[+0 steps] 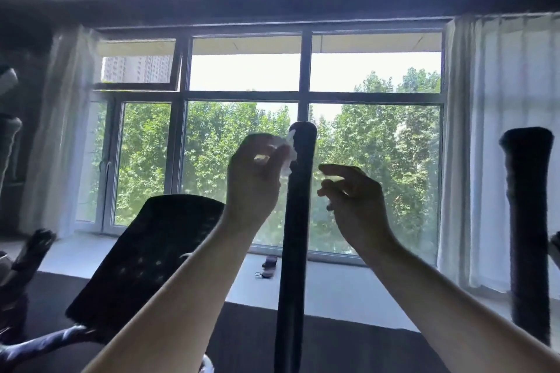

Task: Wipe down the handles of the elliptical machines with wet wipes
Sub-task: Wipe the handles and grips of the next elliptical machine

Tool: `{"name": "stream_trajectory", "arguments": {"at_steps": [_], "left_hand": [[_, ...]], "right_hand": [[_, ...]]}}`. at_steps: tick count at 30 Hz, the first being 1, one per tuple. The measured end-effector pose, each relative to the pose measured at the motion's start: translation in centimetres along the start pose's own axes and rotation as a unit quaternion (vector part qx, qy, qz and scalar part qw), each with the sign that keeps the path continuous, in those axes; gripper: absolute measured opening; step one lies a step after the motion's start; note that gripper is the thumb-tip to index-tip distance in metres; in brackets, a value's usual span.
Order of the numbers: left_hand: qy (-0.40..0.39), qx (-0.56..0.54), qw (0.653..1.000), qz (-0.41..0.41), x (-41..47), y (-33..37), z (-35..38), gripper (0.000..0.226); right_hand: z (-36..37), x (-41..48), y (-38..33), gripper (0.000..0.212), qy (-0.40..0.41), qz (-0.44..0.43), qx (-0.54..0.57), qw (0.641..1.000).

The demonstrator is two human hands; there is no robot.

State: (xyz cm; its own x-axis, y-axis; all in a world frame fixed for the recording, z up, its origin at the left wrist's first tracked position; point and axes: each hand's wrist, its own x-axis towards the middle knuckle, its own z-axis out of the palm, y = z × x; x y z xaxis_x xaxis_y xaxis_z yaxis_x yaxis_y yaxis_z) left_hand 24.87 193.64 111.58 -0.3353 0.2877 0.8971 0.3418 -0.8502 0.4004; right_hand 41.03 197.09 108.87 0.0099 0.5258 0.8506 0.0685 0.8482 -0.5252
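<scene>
head view: single wide-angle frame, backlit by the window, so hands and machine parts read mostly as silhouettes.
left hand (256, 172): raised, fingers curled, pinching a wet wipe (286, 150) at the fingertips.
wet wipe: white, crumpled, just right of the left hand's fingertips; it touches the left side of the centre handle (295, 221) close to its top end.
centre handle: black padded bar, upright with a slight lean, running from the bottom edge of the frame up between the two hands; its rounded top sits just above the pinch.
right hand (353, 194): raised just right of the centre handle, a little lower than the left hand's pinch; fingers loosely bent and pointing left toward the bar, holding nothing; a gap shows between fingertips and bar.
right handle (528, 236): second black padded bar, upright, well right of the right hand, untouched.
console (145, 254): dark tilted panel, below and left of the left hand, partly behind the left forearm.
window (306, 94): behind both hands, dark frame, green trees outside.
curtains (500, 145): pale, hanging at both sides of the window.
sill item (268, 266): small dark object on the sill below the pinch, just left of the centre handle; too small to identify.
</scene>
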Motion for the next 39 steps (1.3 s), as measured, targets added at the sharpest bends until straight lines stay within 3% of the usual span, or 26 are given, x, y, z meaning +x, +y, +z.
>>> {"name": "stream_trajectory", "arguments": {"at_steps": [5, 12, 18, 20, 22, 27, 32, 35, 39], "left_hand": [[0.041, 0.036, 0.997, 0.046, 5.7, 0.1, 2.8, 0.006], [-0.05, 0.142, 0.986, 0.067, 6.6, -0.9, 2.7, 0.021], [-0.144, 0.092, 0.985, 0.031, 6.3, -0.5, 0.9, 0.011], [-0.126, 0.087, 0.987, 0.041, 6.0, -0.6, 0.8, 0.007], [-0.087, 0.09, 0.991, 0.047, 5.7, -0.7, 1.2, 0.025], [-0.048, 0.059, 0.997, -0.028, 4.1, -0.5, 1.6, 0.029], [-0.102, 0.106, 0.986, -0.077, -0.4, -1.9, -0.1, 0.041], [-0.137, 0.097, 0.979, -0.114, -2.1, -1.8, -0.9, 0.035], [-0.051, 0.045, 0.992, -0.105, 0.9, -1.2, 0.3, 0.023]], "right_hand": [[1.1, 2.3, 0.1, 0.043, 0.007, -0.014, -0.008, 1.0], [1.7, 2.4, 0.5, 0.038, -0.012, -0.028, -0.007, 1.0], [1.8, 2.6, 0.6, 0.037, -0.011, -0.033, -0.004, 0.999], [1.8, 2.7, 0.8, 0.038, -0.01, -0.029, -0.002, 1.0], [1.9, 2.9, 1.0, 0.039, -0.007, -0.03, -0.004, 1.0], [2.0, 2.6, 1.5, 0.034, -0.001, -0.034, -0.003, 0.999], [1.8, 1.6, 1.9, 0.039, -0.013, -0.024, 0.015, 1.0], [1.6, 1.1, 2.4, 0.037, -0.026, -0.022, 0.004, 0.999], [1.5, 0.9, 2.4, 0.035, -0.03, -0.028, -0.001, 0.999]]}}
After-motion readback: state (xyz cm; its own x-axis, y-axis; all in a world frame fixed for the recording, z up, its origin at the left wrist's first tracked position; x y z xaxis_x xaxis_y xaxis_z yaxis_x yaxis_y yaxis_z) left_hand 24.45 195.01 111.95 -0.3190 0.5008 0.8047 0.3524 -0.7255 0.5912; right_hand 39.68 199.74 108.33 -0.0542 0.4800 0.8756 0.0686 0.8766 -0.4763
